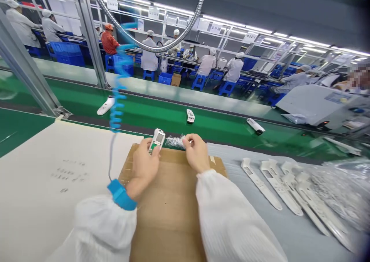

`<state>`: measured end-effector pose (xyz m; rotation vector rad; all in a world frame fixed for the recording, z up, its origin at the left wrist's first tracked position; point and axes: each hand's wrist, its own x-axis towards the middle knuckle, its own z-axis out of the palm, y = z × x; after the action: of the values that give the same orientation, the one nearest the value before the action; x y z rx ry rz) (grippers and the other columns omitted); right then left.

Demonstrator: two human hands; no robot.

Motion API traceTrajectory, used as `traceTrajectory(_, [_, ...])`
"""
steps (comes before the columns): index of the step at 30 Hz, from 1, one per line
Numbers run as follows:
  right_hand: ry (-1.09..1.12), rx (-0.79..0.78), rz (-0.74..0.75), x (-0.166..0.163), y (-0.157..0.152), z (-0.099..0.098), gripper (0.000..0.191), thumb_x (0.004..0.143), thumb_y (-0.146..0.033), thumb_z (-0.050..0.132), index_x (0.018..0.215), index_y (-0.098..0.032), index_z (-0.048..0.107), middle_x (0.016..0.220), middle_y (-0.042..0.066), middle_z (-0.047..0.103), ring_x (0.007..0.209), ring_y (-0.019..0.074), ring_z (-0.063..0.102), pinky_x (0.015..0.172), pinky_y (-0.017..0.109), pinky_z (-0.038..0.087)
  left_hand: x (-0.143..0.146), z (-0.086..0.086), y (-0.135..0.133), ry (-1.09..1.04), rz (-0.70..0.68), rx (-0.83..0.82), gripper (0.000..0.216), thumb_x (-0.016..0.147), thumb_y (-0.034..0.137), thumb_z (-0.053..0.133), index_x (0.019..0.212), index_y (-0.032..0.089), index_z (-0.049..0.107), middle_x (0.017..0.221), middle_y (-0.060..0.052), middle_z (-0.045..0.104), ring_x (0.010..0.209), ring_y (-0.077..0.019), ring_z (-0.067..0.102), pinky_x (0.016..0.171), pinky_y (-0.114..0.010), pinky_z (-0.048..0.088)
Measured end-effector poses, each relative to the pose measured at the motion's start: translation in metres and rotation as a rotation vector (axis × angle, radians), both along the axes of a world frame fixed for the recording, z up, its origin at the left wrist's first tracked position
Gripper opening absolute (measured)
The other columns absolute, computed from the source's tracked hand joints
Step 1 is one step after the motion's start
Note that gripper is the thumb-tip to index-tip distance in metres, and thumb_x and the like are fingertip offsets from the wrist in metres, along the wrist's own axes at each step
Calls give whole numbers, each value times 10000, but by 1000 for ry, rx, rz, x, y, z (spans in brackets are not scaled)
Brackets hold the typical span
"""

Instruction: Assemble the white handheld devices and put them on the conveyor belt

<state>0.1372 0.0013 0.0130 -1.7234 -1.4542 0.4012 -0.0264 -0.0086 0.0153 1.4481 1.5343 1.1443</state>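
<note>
Desk (289,231) under a flat brown cardboard piece (167,215). To the right, slim white shells (261,184), stiff-looking, probably light. Just over the cardboard's far edge, a white handheld device (157,140), grasped along its lower sides by the fingers of the left hand (146,162). Looks rigid, light and smooth, perhaps a little slippery; best held by the side edges. Next to it, crumpled clear plastic (173,141), pinched at one end by the fingers of the right hand (198,154); seems soft, slick and nearly weightless, contents too small to make out. Smallest, on the device, a grey screen (160,137) and exposed green board (153,148): likely fragile, best kept clear of pressure.
</note>
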Motion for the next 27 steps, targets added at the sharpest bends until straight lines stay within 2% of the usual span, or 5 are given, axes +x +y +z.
traceTrajectory(9, [-532, -313, -193, 126, -16, 22, 245, 930, -208, 482, 1120, -238, 634, 1192, 81, 624, 1087, 211, 569, 852, 329, 374, -9, 4, 5, -468, -82, -225, 444, 712, 506, 729, 958, 142, 661, 771, -46, 629, 633, -139, 563, 464, -185, 385])
traceTrajectory(15, [-486, -583, -383, 204, -66, 26, 87, 745, -227, 737, 762, -163, 680, 829, 94, 677, 852, 232, 629, 721, 300, 394, -1, 13, -4, -596, -201, -298, 660, 588, 578, 827, 1139, 277, 625, 960, -20, 664, 716, -155, 590, 538, -206, 476])
traceTrajectory(20, [-337, -522, -300, 207, -69, 40, 189, 758, -211, 699, 605, -180, 594, 662, 40, 634, 745, 190, 610, 679, 274, 400, 1, 9, -9, -416, -323, -319, 705, 603, 709, 751, 1164, 304, 613, 810, -7, 655, 611, -158, 524, 447, -203, 372])
traceTrajectory(24, [-157, -344, -205, 172, -61, 67, 137, 881, -204, 548, 1010, -197, 595, 942, 55, 715, 844, 158, 639, 697, 252, 463, 2, 11, -10, -144, -283, -277, 727, 708, 852, 481, 1140, 293, 653, 699, -16, 659, 647, -213, 578, 521, -260, 424])
traceTrajectory(27, [123, -247, -60, 120, -46, 64, 282, 928, -206, 481, 1207, -240, 478, 1038, 38, 721, 797, 121, 646, 647, 233, 506, 4, 16, -11, 5, -219, -208, 652, 790, 802, 426, 1277, 396, 578, 970, 41, 724, 908, -254, 659, 846, -386, 510])
